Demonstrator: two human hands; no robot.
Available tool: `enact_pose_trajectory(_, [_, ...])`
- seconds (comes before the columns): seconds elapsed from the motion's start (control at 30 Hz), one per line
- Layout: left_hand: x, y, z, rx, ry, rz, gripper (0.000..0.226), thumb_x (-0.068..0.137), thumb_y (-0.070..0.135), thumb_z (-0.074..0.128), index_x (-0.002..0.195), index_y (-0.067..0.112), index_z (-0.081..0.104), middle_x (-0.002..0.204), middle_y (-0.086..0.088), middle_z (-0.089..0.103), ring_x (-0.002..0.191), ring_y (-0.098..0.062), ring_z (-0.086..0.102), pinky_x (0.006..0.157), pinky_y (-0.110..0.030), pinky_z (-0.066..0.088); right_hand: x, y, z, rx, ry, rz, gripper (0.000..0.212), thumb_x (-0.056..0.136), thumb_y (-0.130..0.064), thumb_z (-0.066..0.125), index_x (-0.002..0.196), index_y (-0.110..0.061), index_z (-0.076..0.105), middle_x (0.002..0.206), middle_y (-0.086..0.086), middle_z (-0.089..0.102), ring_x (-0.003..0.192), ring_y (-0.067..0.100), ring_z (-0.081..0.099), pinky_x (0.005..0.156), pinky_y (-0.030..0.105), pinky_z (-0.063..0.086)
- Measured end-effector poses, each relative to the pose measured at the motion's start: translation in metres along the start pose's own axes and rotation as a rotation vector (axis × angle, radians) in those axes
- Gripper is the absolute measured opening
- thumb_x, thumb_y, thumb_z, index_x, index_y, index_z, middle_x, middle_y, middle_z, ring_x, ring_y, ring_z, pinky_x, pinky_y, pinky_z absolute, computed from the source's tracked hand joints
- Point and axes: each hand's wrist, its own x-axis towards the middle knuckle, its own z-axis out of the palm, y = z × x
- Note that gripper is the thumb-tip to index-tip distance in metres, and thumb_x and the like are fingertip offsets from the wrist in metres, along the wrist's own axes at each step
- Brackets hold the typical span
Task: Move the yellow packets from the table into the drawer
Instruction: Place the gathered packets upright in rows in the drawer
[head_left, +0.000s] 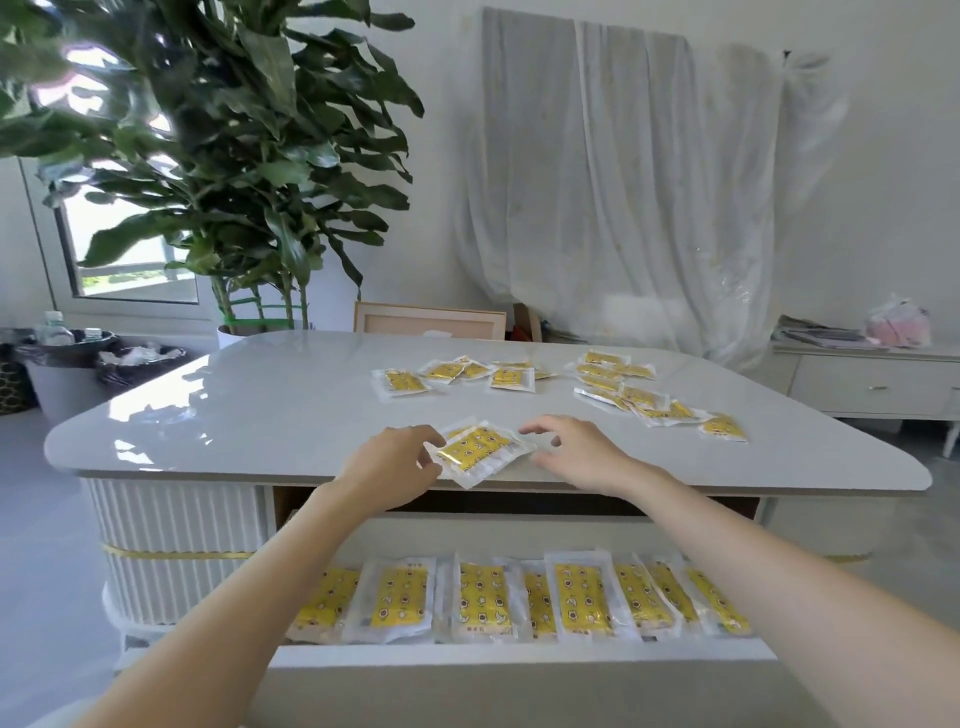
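Observation:
Near the front edge of the grey table (260, 410) lies a small stack of yellow packets (480, 451) in clear wrappers. My left hand (395, 467) pinches the stack's left edge with thumb and fingers. My right hand (582, 454) hovers just right of the stack, fingers spread, holding nothing. More yellow packets lie scattered in a middle group (457, 374) and a far right group (649, 395). Below the tabletop the drawer (519, 656) stands pulled out, with a row of several yellow packets (519, 597) side by side inside it.
A large potted plant (234, 156) stands behind the table at the left. Bins (72, 364) sit on the floor at far left. A plastic-draped object (649, 197) and a low white cabinet (872, 384) stand at the back right.

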Motion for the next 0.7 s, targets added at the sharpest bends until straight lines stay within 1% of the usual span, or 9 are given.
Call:
enact_pose_trajectory(0.07, [0.004, -0.005, -0.001, 0.003, 0.018, -0.017, 0.038, 0.094, 0.028, 0.052, 0.131, 0.026, 0.049, 0.117, 0.006, 0.063, 0.105, -0.015, 0.06, 0.089, -0.033, 0.051, 0.014, -0.009, 0.01, -0.041, -0.075, -0.015, 0.046, 0.095, -0.03, 0.055, 0.139, -0.026, 0.047, 0.144, 0.002, 0.045, 0.129, 0.021, 0.044, 0.098, 0.027, 0.039])
enact_pose_trajectory(0.13, [0.01, -0.009, -0.001, 0.002, 0.023, -0.031, 0.04, 0.094, 0.029, 0.052, 0.133, 0.025, 0.047, 0.122, 0.004, 0.06, 0.109, -0.016, 0.057, 0.091, -0.033, 0.049, 0.026, -0.019, 0.02, 0.016, -0.156, 0.024, 0.054, 0.094, -0.032, 0.055, 0.145, -0.025, 0.039, 0.146, 0.001, 0.042, 0.134, 0.021, 0.04, 0.106, 0.03, 0.036])
enact_pose_trajectory(0.2, [0.016, -0.012, 0.0, -0.014, 0.019, -0.044, 0.042, 0.094, 0.03, 0.052, 0.134, 0.024, 0.046, 0.127, 0.002, 0.057, 0.114, -0.017, 0.054, 0.094, -0.032, 0.048, 0.034, -0.025, 0.027, 0.101, -0.174, 0.092, 0.047, 0.094, -0.026, 0.052, 0.14, -0.022, 0.046, 0.139, 0.001, 0.051, 0.128, 0.021, 0.047, 0.102, 0.03, 0.038])
enact_pose_trajectory(0.27, [0.022, -0.015, 0.003, -0.038, 0.008, -0.061, 0.043, 0.093, 0.031, 0.052, 0.135, 0.021, 0.046, 0.13, 0.0, 0.055, 0.117, -0.018, 0.053, 0.096, -0.031, 0.045, 0.039, -0.028, 0.034, 0.131, -0.133, 0.103, 0.033, 0.092, -0.024, 0.053, 0.124, -0.019, 0.06, 0.125, 0.003, 0.061, 0.118, 0.023, 0.055, 0.095, 0.031, 0.043])
enact_pose_trajectory(0.3, [0.025, -0.017, 0.005, -0.057, 0.001, -0.075, 0.044, 0.093, 0.032, 0.052, 0.135, 0.02, 0.045, 0.131, -0.001, 0.054, 0.118, -0.018, 0.052, 0.097, -0.031, 0.043, 0.04, -0.029, 0.037, 0.136, -0.109, 0.104, 0.032, 0.091, -0.025, 0.056, 0.123, -0.018, 0.06, 0.125, 0.003, 0.062, 0.119, 0.024, 0.055, 0.095, 0.03, 0.043])
enact_pose_trajectory(0.33, [0.028, -0.018, 0.008, -0.077, -0.006, -0.093, 0.046, 0.093, 0.034, 0.052, 0.135, 0.02, 0.045, 0.133, -0.002, 0.053, 0.121, -0.019, 0.05, 0.098, -0.031, 0.042, 0.041, -0.029, 0.039, 0.158, -0.08, 0.104, 0.04, 0.09, -0.026, 0.06, 0.129, -0.017, 0.056, 0.131, 0.004, 0.058, 0.124, 0.023, 0.052, 0.097, 0.028, 0.041])
enact_pose_trajectory(0.43, [0.035, -0.022, 0.015, -0.127, -0.023, -0.156, 0.052, 0.091, 0.043, 0.052, 0.137, 0.02, 0.044, 0.139, -0.002, 0.049, 0.127, -0.022, 0.045, 0.106, -0.039, 0.038, 0.044, -0.028, 0.046, 0.268, -0.038, 0.108, 0.084, 0.081, -0.029, 0.075, 0.149, -0.014, 0.029, 0.148, 0.005, 0.041, 0.134, 0.02, 0.042, 0.103, 0.025, 0.033])
enact_pose_trajectory(0.6, [0.042, -0.017, 0.022, -0.061, -0.012, -0.23, 0.066, 0.086, 0.05, 0.056, 0.142, 0.02, 0.037, 0.142, 0.0, 0.047, 0.133, -0.027, 0.034, 0.104, -0.039, 0.031, 0.053, -0.032, 0.048, 0.419, -0.083, 0.083, 0.094, 0.072, -0.016, 0.083, 0.148, -0.02, 0.03, 0.139, 0.005, 0.052, 0.129, 0.02, 0.047, 0.096, 0.025, 0.036])
enact_pose_trajectory(0.7, [0.046, -0.02, 0.024, -0.194, 0.0, -0.298, 0.075, 0.081, 0.046, 0.066, 0.142, 0.018, 0.034, 0.138, -0.003, 0.05, 0.13, -0.026, 0.039, 0.105, -0.038, 0.037, 0.055, -0.033, 0.046, 0.509, -0.115, 0.085, 0.098, 0.068, -0.003, 0.083, 0.148, -0.022, 0.03, 0.14, 0.007, 0.049, 0.128, 0.02, 0.046, 0.091, 0.026, 0.037])
